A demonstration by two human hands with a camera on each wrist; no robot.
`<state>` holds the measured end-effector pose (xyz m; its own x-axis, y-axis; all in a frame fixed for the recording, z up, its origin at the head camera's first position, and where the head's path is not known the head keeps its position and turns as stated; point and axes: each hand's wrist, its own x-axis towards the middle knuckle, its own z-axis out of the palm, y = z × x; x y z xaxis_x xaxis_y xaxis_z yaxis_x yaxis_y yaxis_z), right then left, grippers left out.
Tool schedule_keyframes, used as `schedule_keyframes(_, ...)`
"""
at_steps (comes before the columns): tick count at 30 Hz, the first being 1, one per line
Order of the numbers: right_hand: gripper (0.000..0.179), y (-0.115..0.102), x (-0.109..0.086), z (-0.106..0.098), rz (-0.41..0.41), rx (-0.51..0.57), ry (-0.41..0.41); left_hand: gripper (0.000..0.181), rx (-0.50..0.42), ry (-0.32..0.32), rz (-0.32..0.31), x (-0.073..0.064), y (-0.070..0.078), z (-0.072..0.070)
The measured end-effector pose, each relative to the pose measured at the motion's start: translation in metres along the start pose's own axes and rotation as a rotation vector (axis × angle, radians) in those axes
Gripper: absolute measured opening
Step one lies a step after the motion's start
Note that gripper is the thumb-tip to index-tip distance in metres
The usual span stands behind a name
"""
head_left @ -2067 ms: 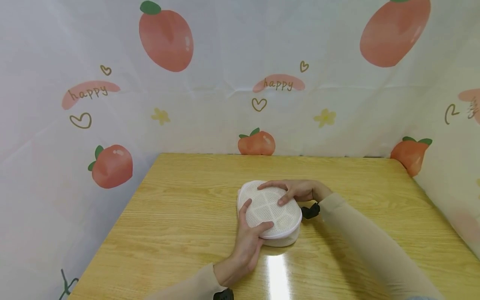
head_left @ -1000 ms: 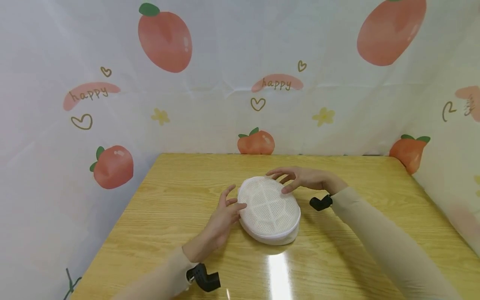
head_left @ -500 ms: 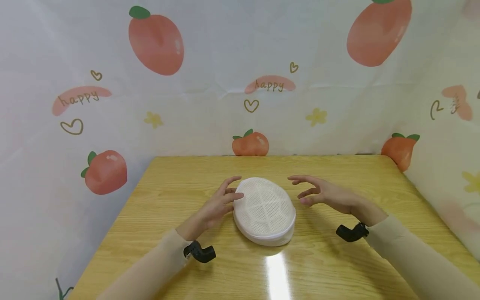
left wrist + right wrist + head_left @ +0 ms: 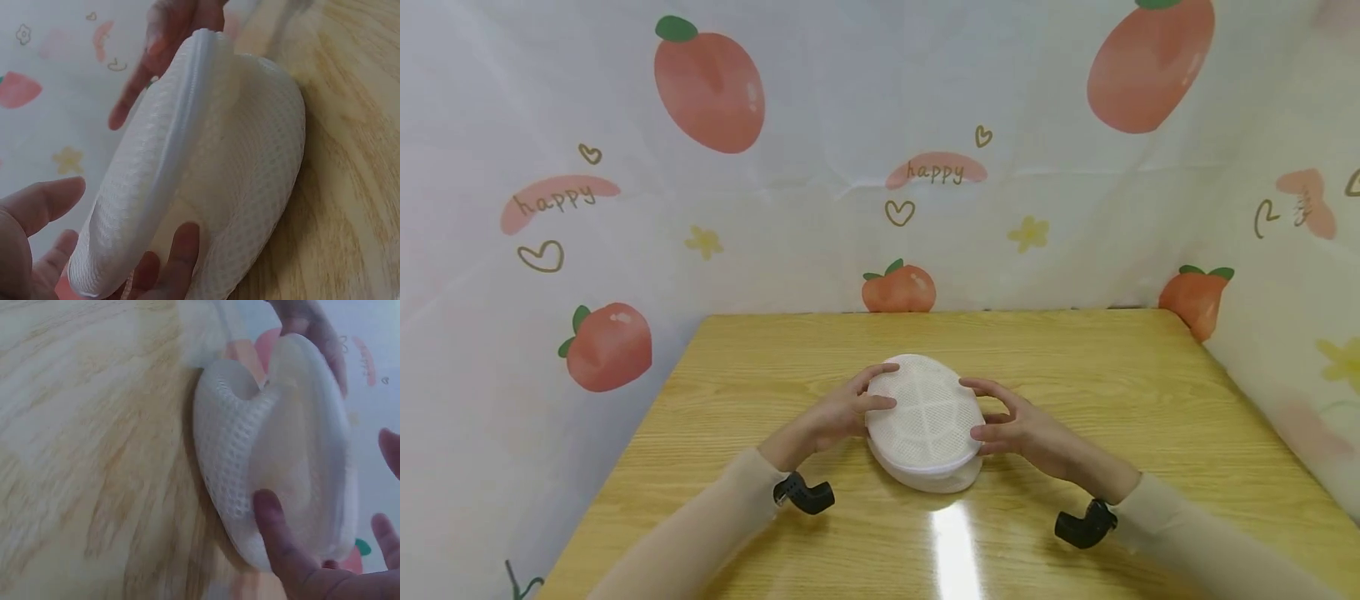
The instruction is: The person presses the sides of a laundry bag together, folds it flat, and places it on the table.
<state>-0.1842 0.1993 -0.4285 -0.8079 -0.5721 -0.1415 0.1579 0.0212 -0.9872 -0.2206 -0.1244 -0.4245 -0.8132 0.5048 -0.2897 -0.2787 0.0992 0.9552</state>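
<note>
An oval white mesh laundry bag (image 4: 925, 417) with a white zip rim stands on the wooden table. My left hand (image 4: 842, 408) holds its left side, with two digits over the top and other fingers (image 4: 184, 244) below the rim in the left wrist view. At the right rim, my right hand (image 4: 1026, 433) holds the bag from the other side. One right fingertip (image 4: 269, 506) presses the side wall in the right wrist view. There the mesh wall looks dented inward. What is inside the bag cannot be made out.
The wooden table (image 4: 760, 350) runs back to a white cloth backdrop (image 4: 820, 117) printed with peaches, and another cloth side (image 4: 1292, 333) borders it on the right. Black wrist cameras (image 4: 808, 493) hang below both sleeves.
Both hands loosened from the bag and drew off to its sides, the right one farther. Now the right hand is back at the rim, and both hold the bag from opposite sides.
</note>
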Motion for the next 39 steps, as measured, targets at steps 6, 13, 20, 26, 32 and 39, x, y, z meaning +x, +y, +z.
schedule_keyframes(6, 0.083, 0.009, 0.009, 0.010, -0.009, -0.001, 0.043, 0.076, -0.027, -0.039, -0.013, 0.002, -0.004, 0.007)
schedule_keyframes(13, 0.084, 0.023, 0.020, 0.018, -0.022, -0.088, 0.106, 0.082, -0.022, -0.059, -0.016, 0.003, -0.008, 0.014)
schedule_keyframes(20, 0.084, 0.019, 0.021, 0.017, -0.021, -0.201, 0.110, 0.085, 0.081, -0.042, -0.008, 0.003, -0.008, 0.012)
schedule_keyframes(26, 0.072, 0.004, 0.018, 0.011, -0.121, -0.585, 0.138, 0.073, 0.470, 0.093, 0.102, -0.004, 0.003, 0.004)
schedule_keyframes(32, 0.075, -0.003, 0.024, 0.014, -0.325, -0.889, 0.140, 0.091, 0.853, 0.047, 0.302, -0.002, 0.011, 0.006)
schedule_keyframes(39, 0.096, 0.001, 0.034, 0.015, -0.341, -0.993, -0.007, 0.108, 1.090, -0.091, 0.397, 0.009, 0.005, 0.013)
